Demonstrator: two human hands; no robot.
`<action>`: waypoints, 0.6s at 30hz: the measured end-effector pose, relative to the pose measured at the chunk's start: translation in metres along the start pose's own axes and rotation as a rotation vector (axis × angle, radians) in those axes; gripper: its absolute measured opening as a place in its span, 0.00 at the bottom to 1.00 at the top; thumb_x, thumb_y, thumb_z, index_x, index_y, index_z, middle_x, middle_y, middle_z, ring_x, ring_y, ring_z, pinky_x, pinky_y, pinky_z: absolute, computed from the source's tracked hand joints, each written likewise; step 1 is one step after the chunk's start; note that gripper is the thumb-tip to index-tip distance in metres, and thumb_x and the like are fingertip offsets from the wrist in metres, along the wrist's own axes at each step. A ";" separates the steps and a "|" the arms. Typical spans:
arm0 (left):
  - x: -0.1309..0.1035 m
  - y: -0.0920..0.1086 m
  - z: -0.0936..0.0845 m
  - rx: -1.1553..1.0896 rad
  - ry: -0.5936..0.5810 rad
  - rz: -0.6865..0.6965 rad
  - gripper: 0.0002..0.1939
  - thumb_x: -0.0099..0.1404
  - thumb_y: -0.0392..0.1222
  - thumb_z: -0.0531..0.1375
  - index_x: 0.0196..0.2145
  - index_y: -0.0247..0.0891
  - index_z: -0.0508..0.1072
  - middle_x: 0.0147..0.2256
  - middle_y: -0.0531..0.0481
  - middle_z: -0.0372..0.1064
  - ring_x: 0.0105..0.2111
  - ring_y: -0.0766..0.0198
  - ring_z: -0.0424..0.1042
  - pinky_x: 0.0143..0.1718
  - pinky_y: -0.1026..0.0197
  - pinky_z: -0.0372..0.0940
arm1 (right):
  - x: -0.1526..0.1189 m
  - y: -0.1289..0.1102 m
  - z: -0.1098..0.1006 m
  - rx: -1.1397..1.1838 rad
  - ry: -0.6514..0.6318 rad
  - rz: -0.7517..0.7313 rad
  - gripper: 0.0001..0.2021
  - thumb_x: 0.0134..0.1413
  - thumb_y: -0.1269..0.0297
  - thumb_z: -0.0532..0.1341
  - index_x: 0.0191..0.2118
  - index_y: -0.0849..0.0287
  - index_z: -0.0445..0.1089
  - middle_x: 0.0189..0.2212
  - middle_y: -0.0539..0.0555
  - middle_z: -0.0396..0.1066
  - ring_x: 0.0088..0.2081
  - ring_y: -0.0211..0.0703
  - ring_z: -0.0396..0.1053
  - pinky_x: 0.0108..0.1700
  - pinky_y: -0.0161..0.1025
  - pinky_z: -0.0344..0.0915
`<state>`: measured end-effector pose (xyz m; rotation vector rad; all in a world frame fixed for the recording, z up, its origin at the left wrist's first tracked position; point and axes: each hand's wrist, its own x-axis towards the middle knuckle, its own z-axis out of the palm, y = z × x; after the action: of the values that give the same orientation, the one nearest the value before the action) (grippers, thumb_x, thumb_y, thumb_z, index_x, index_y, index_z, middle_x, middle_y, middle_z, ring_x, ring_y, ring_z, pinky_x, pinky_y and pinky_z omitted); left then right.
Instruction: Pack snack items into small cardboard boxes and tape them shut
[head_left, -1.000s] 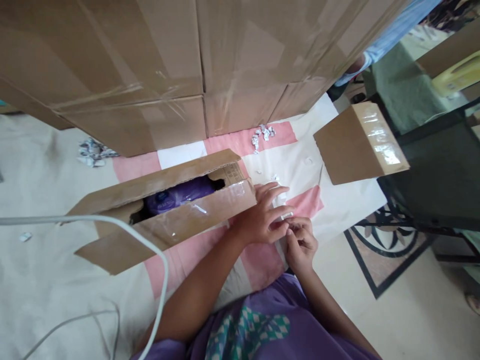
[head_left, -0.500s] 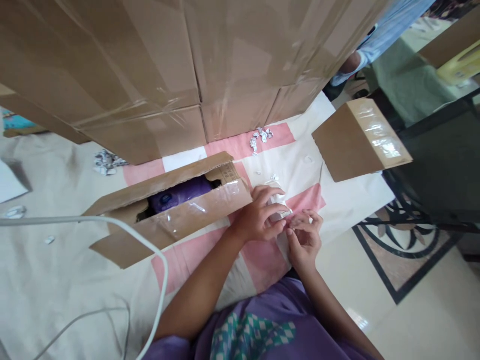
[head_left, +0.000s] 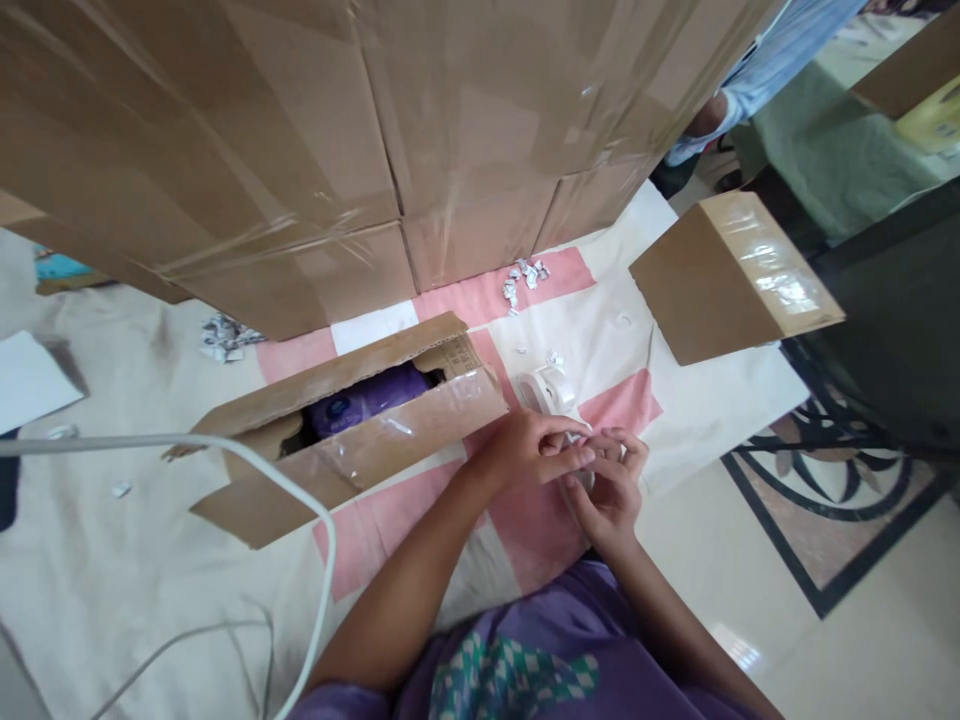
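My left hand (head_left: 529,450) is closed, with thumb and fingertips pinched together against the fingers of my right hand. My right hand (head_left: 611,485) is half curled, palm turned up, its fingertips meeting those of the left. Something small and pale shows between the two hands, too little to name. Just beyond them a white ring-shaped roll (head_left: 546,388), like tape, lies on the cloth, touched by neither hand. Left of my hands stands a long open cardboard box (head_left: 397,435) with a purple packet (head_left: 367,400) inside.
Large taped cartons (head_left: 300,140) rise at the back. Crumpled white scraps (head_left: 525,275) lie before them, more scraps (head_left: 225,338) to the left. Another cardboard box (head_left: 727,280) stands at right. A white cable (head_left: 255,465) arcs across the left. A person's sleeve (head_left: 787,60) shows behind.
My left hand has drawn back from the white roll and closed, meeting the right hand's fingers. The roll now shows uncovered. The view has shifted slightly.
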<state>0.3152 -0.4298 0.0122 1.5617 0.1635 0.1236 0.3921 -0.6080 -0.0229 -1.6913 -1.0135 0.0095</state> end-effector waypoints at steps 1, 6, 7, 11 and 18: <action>0.000 0.002 0.000 -0.053 -0.016 -0.014 0.24 0.65 0.56 0.65 0.47 0.33 0.82 0.21 0.59 0.54 0.22 0.72 0.54 0.25 0.66 0.52 | 0.000 0.000 0.000 0.011 -0.011 -0.008 0.13 0.54 0.71 0.67 0.45 0.50 0.73 0.56 0.57 0.55 0.54 0.51 0.67 0.55 0.59 0.71; 0.001 0.005 -0.005 -0.175 0.077 0.049 0.18 0.62 0.53 0.68 0.39 0.34 0.84 0.19 0.59 0.55 0.20 0.73 0.51 0.23 0.66 0.49 | 0.003 -0.001 0.000 -0.010 -0.026 0.000 0.13 0.54 0.71 0.68 0.44 0.50 0.74 0.53 0.57 0.59 0.58 0.54 0.64 0.60 0.61 0.66; 0.000 0.005 -0.006 -0.166 0.098 0.072 0.16 0.63 0.52 0.68 0.38 0.35 0.84 0.19 0.57 0.61 0.21 0.72 0.54 0.24 0.66 0.51 | 0.004 -0.002 0.000 -0.020 -0.029 0.010 0.12 0.54 0.70 0.68 0.44 0.49 0.75 0.50 0.57 0.61 0.58 0.54 0.63 0.60 0.62 0.65; -0.001 0.005 -0.008 -0.114 0.121 0.145 0.13 0.65 0.49 0.67 0.38 0.37 0.85 0.30 0.48 0.79 0.24 0.69 0.69 0.28 0.66 0.62 | 0.009 -0.004 0.001 0.024 -0.023 0.110 0.12 0.56 0.64 0.68 0.47 0.50 0.74 0.46 0.57 0.65 0.55 0.54 0.66 0.52 0.54 0.71; -0.013 0.038 0.007 0.119 0.018 0.487 0.11 0.70 0.46 0.64 0.38 0.39 0.84 0.27 0.49 0.79 0.27 0.68 0.77 0.34 0.67 0.69 | 0.015 -0.003 0.003 0.373 0.122 0.412 0.18 0.56 0.51 0.68 0.48 0.54 0.72 0.34 0.51 0.67 0.30 0.42 0.67 0.32 0.41 0.68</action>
<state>0.3049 -0.4383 0.0503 1.6948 -0.2027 0.5176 0.3987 -0.5965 -0.0147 -1.5056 -0.5194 0.3400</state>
